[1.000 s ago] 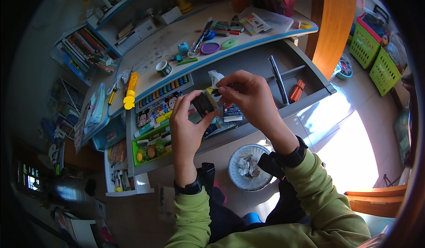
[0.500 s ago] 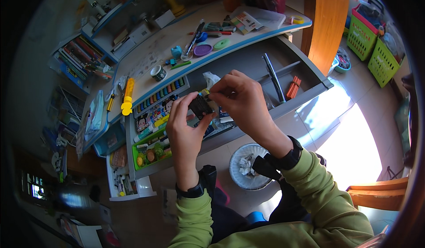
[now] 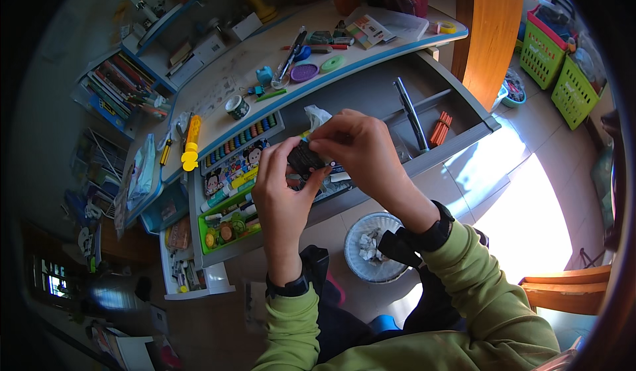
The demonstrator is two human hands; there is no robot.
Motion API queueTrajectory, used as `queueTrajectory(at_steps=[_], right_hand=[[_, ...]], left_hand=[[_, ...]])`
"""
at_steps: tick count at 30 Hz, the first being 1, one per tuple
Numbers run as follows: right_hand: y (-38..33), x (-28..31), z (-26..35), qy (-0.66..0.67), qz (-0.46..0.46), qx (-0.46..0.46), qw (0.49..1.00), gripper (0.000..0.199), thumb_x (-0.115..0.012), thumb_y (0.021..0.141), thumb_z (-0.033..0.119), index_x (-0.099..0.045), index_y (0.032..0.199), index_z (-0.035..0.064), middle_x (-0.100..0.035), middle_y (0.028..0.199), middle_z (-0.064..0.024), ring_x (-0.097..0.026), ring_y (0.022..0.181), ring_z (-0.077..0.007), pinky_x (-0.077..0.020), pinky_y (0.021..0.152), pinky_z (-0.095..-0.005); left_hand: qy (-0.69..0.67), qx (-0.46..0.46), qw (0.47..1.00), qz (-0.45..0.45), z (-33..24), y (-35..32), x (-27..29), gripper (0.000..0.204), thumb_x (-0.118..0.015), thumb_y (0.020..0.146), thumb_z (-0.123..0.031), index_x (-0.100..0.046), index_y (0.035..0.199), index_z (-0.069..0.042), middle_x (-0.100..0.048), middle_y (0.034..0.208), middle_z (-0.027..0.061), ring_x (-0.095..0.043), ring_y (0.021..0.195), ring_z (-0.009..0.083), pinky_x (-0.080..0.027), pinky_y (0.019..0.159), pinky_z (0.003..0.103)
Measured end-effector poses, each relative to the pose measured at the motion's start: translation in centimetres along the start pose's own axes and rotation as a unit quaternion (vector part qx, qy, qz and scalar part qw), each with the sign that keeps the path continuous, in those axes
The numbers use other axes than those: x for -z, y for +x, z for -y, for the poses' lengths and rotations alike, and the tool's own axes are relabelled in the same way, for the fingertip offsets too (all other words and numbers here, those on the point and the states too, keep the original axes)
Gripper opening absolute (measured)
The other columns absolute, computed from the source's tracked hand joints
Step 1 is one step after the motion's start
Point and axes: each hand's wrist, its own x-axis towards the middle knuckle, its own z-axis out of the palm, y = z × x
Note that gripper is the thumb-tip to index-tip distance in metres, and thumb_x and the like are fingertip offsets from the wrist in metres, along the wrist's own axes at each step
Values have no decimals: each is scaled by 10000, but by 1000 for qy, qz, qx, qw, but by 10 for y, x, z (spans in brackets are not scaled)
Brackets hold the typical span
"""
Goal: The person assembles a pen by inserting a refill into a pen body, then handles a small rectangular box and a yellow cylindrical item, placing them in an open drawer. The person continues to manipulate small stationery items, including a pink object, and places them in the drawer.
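My left hand (image 3: 281,189) grips a small black box-like object (image 3: 305,159) between thumb and fingers, above the open desk drawer (image 3: 417,165). My right hand (image 3: 361,146) is closed, its thumb and fingertips pinched at the object's upper right edge. Whether a separate small piece sits in that pinch is hidden. Beneath the hands, the drawer holds a tray of coloured paints (image 3: 245,138), a cartoon-printed case (image 3: 222,180) and a green tray (image 3: 203,233) of small items. On its right side lie a dark, shiny long tube (image 3: 411,116) and a bundle of orange-red sticks (image 3: 440,128).
The desktop (image 3: 205,106) carries a patterned cup (image 3: 237,108), a purple oval item (image 3: 305,73), a yellow tube (image 3: 192,139) and pens. Below the drawer stands a white wastebasket (image 3: 354,265) with crumpled paper. A lower drawer (image 3: 212,290) juts out at left; green baskets (image 3: 575,99) stand far right.
My right fingertips have come down closer onto the black object's edge, and the object has turned slightly. A yellowish bit at the right fingertips no longer shows there. Both arms stay nearly in place.
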Motion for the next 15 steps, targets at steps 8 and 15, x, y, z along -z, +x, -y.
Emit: queueTrajectory(at_steps=[8,15], right_hand=[[-1,-2,7,-19,-33,30,999,97,-682,806,7,-686,895,-33,-602,796,-139,-641,705,-266,-517,643,-342],[-1,-3,9,-39,-20,49,998,91,-698,791,7,-687,878,-17,-598,809,-132,-633,730,-268,-516,637,-333]], left_hand=[[-30,28,999,8,-1,0,2,497,-833,736,-128,-597,1161,-22,-604,1031,88,-682,780,191,-542,576,279],[-52,27,998,-18,-3,-1,-1,508,-837,742,-122,-587,1171,-14,-600,1034,99,-686,769,183,-551,568,258]])
